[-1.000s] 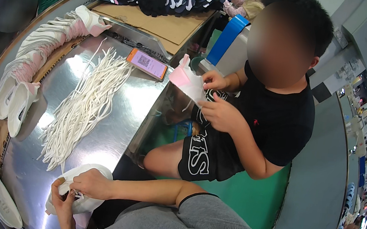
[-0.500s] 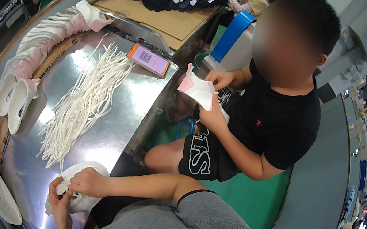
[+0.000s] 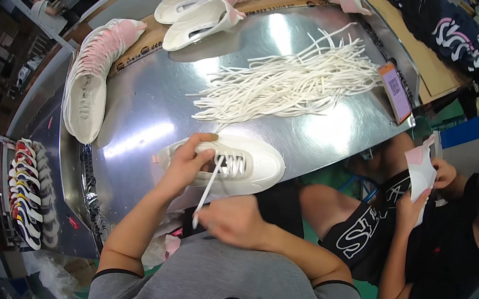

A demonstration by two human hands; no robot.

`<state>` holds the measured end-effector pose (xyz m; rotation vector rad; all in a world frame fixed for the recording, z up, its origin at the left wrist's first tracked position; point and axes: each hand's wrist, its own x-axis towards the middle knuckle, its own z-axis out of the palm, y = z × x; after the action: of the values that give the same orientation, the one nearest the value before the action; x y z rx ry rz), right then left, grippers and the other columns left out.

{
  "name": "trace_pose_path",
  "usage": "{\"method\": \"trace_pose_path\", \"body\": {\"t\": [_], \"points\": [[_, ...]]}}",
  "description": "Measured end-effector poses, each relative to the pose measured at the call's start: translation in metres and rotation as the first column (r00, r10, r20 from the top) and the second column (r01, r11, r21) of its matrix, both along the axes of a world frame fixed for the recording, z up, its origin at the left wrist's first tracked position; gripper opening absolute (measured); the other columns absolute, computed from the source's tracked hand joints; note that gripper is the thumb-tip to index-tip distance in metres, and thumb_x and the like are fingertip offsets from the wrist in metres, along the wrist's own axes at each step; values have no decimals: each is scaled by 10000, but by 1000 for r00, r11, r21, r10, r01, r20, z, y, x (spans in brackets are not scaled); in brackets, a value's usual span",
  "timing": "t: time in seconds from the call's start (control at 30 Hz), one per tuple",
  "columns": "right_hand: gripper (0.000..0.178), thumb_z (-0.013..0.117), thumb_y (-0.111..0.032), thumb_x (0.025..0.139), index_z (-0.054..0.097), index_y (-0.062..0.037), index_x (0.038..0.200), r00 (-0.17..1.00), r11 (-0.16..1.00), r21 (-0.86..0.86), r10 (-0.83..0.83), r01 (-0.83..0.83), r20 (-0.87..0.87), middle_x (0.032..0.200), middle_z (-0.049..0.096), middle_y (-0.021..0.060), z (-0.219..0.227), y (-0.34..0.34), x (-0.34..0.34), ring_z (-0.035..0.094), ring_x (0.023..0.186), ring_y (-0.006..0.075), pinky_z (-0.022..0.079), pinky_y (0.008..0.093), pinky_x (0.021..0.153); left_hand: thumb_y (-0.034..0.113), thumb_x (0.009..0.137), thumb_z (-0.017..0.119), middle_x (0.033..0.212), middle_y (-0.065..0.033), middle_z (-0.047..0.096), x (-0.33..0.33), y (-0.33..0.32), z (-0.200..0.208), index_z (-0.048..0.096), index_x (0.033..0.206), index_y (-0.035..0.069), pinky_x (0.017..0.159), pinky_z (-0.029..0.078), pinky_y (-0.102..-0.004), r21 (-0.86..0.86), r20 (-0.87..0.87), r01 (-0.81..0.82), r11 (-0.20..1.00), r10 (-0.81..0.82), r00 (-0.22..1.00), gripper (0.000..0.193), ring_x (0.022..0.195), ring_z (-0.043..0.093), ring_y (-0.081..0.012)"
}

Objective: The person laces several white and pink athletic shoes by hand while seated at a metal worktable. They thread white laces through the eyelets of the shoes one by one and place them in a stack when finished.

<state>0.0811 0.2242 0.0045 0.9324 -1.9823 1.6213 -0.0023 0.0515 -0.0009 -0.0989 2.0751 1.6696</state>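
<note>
Uppers [image 3: 105, 52] in pink and white edged the shiny metal bench [image 3: 149, 89]; the left hand [image 3: 185, 163] had its grip clamped on a white shoe [image 3: 265, 166] at the near edge, the blurred right hand [image 3: 235, 220] pinched its lace [image 3: 207, 191]; loose laces [image 3: 292, 86] and a phone [image 3: 395, 91] lay left of a co-worker [image 3: 446, 261]

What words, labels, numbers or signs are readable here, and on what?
Printed wording isn't copied here; only its place is given.
Seated person's black shorts: large white letters, partly legible among folds.
Brown strip: dark print, too small to read.
Orange-edged phone or card: square code; other print too small.
White shoe: none readable.
</note>
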Motion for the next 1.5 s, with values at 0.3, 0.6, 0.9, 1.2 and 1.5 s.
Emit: {"method": "trace_pose_path", "body": {"t": [0.3,0.6,0.9,1.2,1.5], "points": [[159,681,-110,916,721,9,1013,602,978,-47,-87,204,794,799,711,1,-39,51,8,537,664,13,434,198,575,134,921,643,984,-221,677,42,-5,34,506,1303,42,801,525,-399,-487,-562,50,872,-357,746,415,919,683,-359],[158,724,-148,880,694,7,881,469,978,-169,92,124,878,662,594,-46,-29,7,-9,505,648,27,391,225,550,143,864,706,933,-185,665,59,-18,17,583,1107,35,695,501,-413,-582,-455,56,811,-382,804,293,838,653,-380],[79,698,-77,899,683,0,901,614,943,-214,14,254,789,744,618,-42,-49,-11,-25,510,668,13,393,177,588,234,866,727,877,-162,686,44,-2,13,573,1068,36,656,500,-403,-557,-417,64,828,-345,841,322,777,660,-387],[146,612,-152,957,543,-25,978,667,989,100,-147,108,731,730,644,95,-32,17,1,626,632,180,475,307,605,282,854,737,734,-144,673,45,-1,0,634,983,73,577,491,-417,-506,-639,-77,859,-314,702,266,658,662,-337],[130,599,-87,962,544,20,911,577,994,92,-107,55,809,719,639,74,-33,17,-9,618,659,109,491,251,624,167,829,759,829,-169,680,46,-3,2,651,1030,29,637,500,-419,-571,-583,56,819,-452,675,266,753,666,-349]]}}
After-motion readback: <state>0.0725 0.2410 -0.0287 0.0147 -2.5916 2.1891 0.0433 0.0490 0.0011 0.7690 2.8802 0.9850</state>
